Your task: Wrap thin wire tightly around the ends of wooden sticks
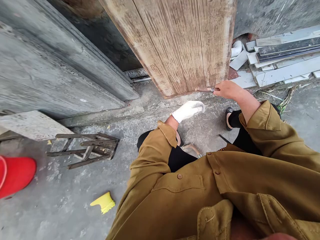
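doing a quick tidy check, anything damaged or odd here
The yellow scrap on the floor has a ragged edge, as if torn. The left hand wears a white glove; the right hand is bare, a mismatch.

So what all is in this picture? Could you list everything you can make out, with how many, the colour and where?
Wooden panel: one, brown, top centre
Slim tool: one, brownish, at the panel's lower edge; kind unclear
Slabs: several, grey, upper left
Pale board: one, speckled off-white, left
Wooden frame: one, weathered brown, left floor
Bucket: one, red, left edge
Scrap: one, yellow, lower left floor
Pipe elbow: one, white, right of panel
Stacked strips: several, white and dark, upper right
Hose-like piece: one, pinkish, between the legs
Shoes: two, partly hidden, dark
Left hand: one, white-gloved, centre
Right hand: one, bare, holding the tool
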The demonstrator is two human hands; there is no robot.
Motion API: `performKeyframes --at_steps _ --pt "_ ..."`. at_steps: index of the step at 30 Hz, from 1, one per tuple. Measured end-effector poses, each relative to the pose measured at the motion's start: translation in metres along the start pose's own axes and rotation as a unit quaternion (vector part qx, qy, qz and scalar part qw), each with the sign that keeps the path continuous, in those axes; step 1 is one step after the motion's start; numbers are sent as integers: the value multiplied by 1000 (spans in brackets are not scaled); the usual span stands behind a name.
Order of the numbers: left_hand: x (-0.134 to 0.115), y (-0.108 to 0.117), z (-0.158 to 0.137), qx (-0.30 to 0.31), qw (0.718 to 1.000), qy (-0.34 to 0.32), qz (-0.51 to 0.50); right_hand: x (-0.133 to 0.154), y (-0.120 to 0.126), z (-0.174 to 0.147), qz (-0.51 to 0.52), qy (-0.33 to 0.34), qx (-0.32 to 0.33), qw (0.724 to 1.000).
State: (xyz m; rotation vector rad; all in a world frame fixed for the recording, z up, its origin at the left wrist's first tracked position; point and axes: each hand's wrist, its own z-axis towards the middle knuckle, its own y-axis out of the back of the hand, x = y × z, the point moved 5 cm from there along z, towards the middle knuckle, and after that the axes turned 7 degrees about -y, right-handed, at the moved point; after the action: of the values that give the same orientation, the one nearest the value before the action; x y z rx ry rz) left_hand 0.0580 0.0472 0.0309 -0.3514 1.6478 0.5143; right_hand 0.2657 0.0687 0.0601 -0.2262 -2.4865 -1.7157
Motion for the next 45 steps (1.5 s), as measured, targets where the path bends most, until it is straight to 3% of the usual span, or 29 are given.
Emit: performKeyframes --at_steps 2,5,7,9,11,15,18,21,23,25,29,34,37,41,43,45 --pt "-3 7 -2 -10 999 -10 32 11 -19 -5 -36 44 132 990" --pt "-3 20 -6 -34 996 -14 83 33 -44 -23 -25 137 329 934" --pt "0 24 -7 -42 993 -5 108 46 -49 -36 10 189 408 893" --pt "4 27 -6 -51 990 0 132 52 -43 -43 74 228 439 866" --pt "7 29 -4 -79 986 2 145 50 -27 -39 187 233 389 872" --pt "10 23 0 -81 994 -5 75 14 12 -12 407 96 109 902" --pt "5 11 1 -31 999 -18 31 -1 13 0 320 -2 23 947" --pt "0 2 0 14 998 -26 49 8 2 4 87 -7 15 996" --pt "-2 1 -1 20 997 -37 62 18 -11 3 -32 22 68 997" --pt "-2 3 -3 9 996 -41 80 27 -27 -2 -97 67 166 979" --pt "4 16 -5 -38 992 -26 119 42 -48 -24 -91 155 343 922" --pt "18 34 -2 -82 989 -18 120 55 -38 -37 59 223 397 888" --pt "25 39 2 -105 987 -26 118 52 -19 -35 174 232 355 889" --pt "21 28 4 -79 995 -44 31 26 18 -20 372 140 144 906" --pt "13 19 3 -59 996 -59 -7 10 28 -13 396 76 42 914" --pt "5 10 2 -37 997 -63 -24 1 29 -8 332 22 -11 943"
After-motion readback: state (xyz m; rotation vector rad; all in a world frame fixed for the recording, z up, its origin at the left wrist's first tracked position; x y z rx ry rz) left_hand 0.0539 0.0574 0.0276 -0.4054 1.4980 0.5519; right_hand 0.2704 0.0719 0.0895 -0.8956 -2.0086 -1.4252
